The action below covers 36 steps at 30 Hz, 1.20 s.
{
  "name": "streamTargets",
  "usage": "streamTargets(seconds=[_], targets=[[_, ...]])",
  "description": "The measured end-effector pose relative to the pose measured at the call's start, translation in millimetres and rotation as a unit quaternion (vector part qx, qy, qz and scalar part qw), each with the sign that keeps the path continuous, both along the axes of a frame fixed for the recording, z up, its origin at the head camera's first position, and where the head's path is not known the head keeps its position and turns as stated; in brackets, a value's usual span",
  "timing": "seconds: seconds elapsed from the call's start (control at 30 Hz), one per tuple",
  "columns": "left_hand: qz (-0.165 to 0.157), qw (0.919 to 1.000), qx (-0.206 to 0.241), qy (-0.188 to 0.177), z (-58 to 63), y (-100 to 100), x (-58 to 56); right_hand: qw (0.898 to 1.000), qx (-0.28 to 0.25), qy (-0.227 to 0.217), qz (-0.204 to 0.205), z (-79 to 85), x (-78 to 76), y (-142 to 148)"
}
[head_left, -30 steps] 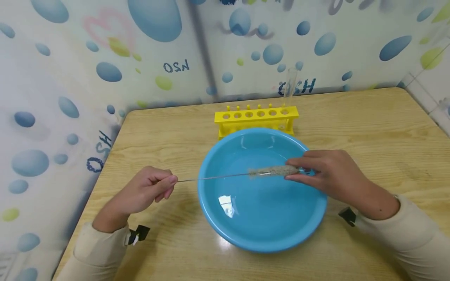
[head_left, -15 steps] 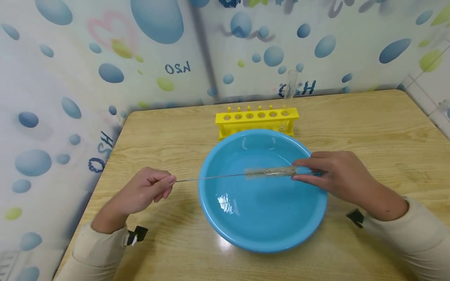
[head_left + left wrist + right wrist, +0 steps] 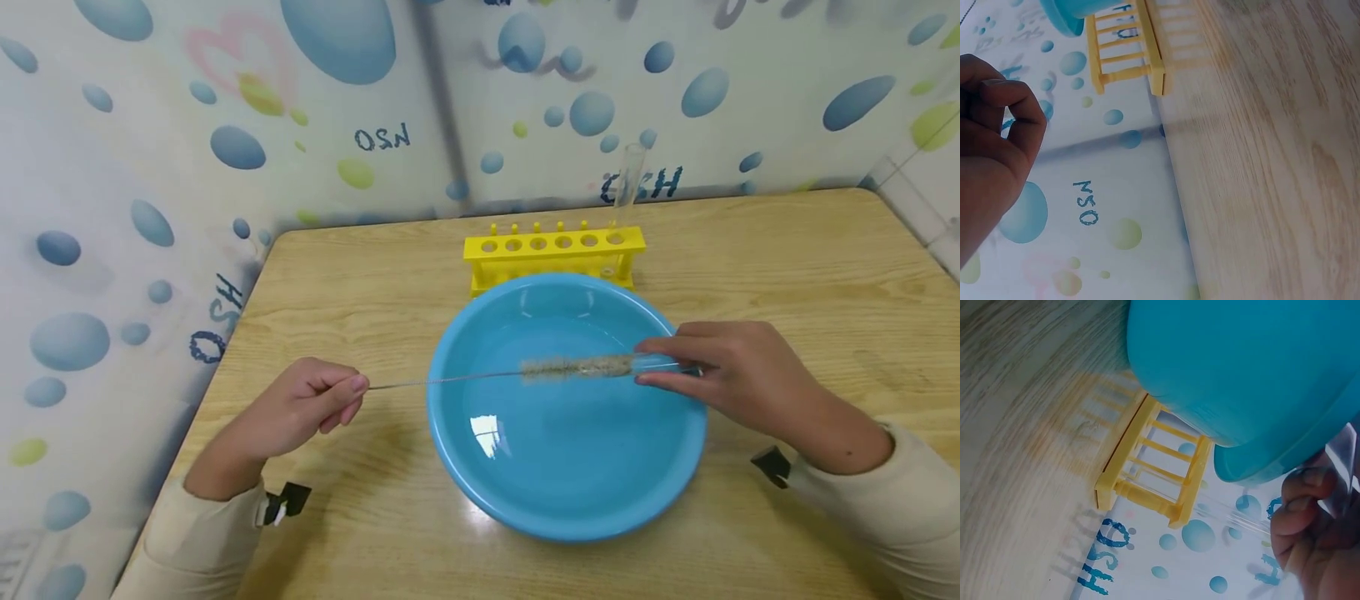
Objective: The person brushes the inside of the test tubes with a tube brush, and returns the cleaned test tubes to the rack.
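Observation:
My left hand [image 3: 300,410] pinches the thin twisted-wire handle of a test tube brush [image 3: 546,368] between thumb and fingers. Opposite it, my right hand [image 3: 750,379] grips a clear glass test tube [image 3: 654,363] near its closed end. The tube lies almost level over a blue basin [image 3: 562,467]. Part of the bristles sits inside the tube, and the rest sticks out of its mouth toward the left. In the left wrist view the curled left hand [image 3: 1004,119] shows at the edge. The right wrist view shows the right hand's fingers [image 3: 1300,515] beside the basin's rim.
Behind the basin stands a yellow test tube rack [image 3: 555,244], with another glass test tube [image 3: 630,183] upright in its rightmost hole. Both are on a wooden table [image 3: 352,292]. A wall [image 3: 300,183] with printed spots borders the table at the back and left.
My right hand has shifted right with the tube, and my left hand slightly left. More of the bristles now stick out of the tube, with more bare glass beyond them.

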<state>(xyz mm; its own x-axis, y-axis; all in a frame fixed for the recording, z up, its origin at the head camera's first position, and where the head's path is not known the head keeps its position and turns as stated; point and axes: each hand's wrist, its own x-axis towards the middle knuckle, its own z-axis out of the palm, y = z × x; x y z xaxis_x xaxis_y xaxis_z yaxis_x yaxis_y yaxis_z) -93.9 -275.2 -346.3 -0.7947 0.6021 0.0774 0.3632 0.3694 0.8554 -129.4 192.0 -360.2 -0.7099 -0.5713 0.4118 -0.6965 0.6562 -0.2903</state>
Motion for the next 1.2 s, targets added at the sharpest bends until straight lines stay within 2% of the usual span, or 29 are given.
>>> streamTargets(seconds=[0.23,0.63,1.03,1.2], targets=[[-0.006,1.0000,-0.002,-0.005,1.1,-1.7,0.7,1.000,0.002,-0.007,-0.007,2.0,1.8,1.5],[0.018,0.9989,-0.044,-0.003,7.6,-4.5,5.7,1.000,-0.006,-0.001,-0.004,1.3,1.7,5.9],[0.007,0.9997,-0.025,-0.003,9.4,-4.6,7.8,1.000,-0.013,-0.002,-0.016,0.3,3.9,12.0],[0.008,0.9992,-0.038,-0.007,9.7,-6.6,7.1,1.000,-0.010,-0.001,-0.012,0.0,3.6,13.7]])
